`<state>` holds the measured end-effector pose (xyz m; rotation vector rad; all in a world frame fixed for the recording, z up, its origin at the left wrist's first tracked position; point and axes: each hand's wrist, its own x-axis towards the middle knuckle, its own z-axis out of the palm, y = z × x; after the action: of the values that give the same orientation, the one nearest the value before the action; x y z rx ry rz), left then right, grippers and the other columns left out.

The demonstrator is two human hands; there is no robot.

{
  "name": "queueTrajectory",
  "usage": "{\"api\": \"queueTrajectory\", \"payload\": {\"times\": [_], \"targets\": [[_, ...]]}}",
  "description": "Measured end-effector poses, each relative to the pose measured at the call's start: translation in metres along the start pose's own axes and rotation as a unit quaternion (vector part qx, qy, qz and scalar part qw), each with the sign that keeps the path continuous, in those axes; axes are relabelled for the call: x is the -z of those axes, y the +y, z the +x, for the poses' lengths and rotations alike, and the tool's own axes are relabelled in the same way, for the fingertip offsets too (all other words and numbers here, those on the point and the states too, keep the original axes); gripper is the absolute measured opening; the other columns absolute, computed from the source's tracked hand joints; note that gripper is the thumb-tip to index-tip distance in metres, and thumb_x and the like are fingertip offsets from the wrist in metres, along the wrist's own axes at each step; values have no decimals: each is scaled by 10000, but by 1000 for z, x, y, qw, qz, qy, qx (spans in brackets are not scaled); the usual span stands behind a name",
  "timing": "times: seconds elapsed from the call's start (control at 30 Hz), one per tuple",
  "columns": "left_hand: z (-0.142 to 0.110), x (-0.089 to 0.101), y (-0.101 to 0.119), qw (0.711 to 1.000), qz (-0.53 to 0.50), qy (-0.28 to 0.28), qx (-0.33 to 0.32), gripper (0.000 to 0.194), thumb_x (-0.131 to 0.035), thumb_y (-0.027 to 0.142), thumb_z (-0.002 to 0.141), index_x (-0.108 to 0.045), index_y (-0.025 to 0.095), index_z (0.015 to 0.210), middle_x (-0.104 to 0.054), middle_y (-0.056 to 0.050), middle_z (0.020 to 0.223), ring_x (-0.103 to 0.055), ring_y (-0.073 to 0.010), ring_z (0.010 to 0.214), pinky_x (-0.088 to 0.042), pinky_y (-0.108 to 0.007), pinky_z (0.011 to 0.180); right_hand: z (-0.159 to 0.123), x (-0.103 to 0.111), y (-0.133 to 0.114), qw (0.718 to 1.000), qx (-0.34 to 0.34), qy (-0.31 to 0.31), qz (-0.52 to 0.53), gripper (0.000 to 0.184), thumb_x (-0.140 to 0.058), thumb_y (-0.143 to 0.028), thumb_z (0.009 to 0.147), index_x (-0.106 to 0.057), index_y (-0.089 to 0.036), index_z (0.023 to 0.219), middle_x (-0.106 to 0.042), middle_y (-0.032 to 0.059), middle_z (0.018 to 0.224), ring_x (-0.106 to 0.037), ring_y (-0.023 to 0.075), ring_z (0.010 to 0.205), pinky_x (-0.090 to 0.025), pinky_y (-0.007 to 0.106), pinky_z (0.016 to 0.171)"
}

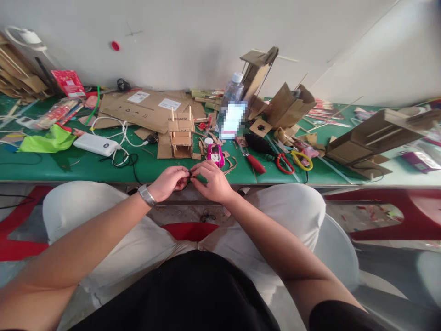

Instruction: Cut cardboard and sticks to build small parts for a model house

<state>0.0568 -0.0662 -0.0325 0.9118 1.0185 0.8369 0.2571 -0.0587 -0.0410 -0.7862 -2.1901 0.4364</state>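
My left hand (170, 183) and my right hand (212, 180) meet at the front edge of the green table (51, 165), above my knees. Both are closed in a pinch around a small dark piece (189, 176) held between the fingertips; I cannot make out what it is. A silver watch (147, 195) sits on my left wrist. Just beyond my hands stands a small cardboard house model (181, 134), and a pink glue bottle (215, 154) stands beside it to the right.
A white power bank (95, 144) with white cables lies at the left. Red-handled pliers (255, 162), red scissors (284, 163) and yellow scissors (302, 159) lie at the right. A water bottle (231, 108), flat cardboard (144, 108) and cardboard structures (375, 138) fill the back. Red chairs flank me.
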Motion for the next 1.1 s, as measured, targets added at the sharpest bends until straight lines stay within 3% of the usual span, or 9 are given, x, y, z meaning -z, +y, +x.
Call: {"api": "queueTrajectory", "payload": {"times": [0.27,0.47,0.63,0.97,1.1], "targets": [[-2,-1,-1,991,107,-25,-79,224,-722,330,761,-568,169,753,-509,31,630,-435,-80,539,-314,-198,505,-2,-3,-2,998,-58,27,9,37,-637,-234,978,-662,-214,957,-738,70,954,-631,243,958,-523,384,868],[-2,3,-4,959,222,8,-175,186,-706,331,817,-606,175,808,-565,8,716,-505,-122,629,-404,-235,575,-3,-5,-2,993,-116,23,30,49,-634,-252,970,-665,-215,976,-733,50,929,-648,211,900,-512,340,792],[-2,5,-5,935,278,24,-218,179,-694,334,866,-621,177,820,-617,-11,751,-540,-141,669,-437,-254,625,-3,-6,-3,984,-155,54,74,171,-673,-271,928,-622,-215,1081,-721,46,973,-667,186,864,-508,301,715],[-6,2,-5,899,348,58,-258,180,-712,350,891,-666,181,853,-680,-24,750,-572,-147,647,-438,-257,613,-3,-8,2,986,-137,86,39,34,-706,-233,923,-674,-223,918,-711,44,921,-634,194,832,-503,317,710],[-7,1,-5,880,376,70,-284,164,-704,334,907,-675,181,857,-689,-23,745,-578,-144,641,-441,-254,615,-3,-8,2,987,-127,91,48,19,-710,-212,927,-720,-218,911,-741,57,965,-676,209,916,-542,327,776]]}}
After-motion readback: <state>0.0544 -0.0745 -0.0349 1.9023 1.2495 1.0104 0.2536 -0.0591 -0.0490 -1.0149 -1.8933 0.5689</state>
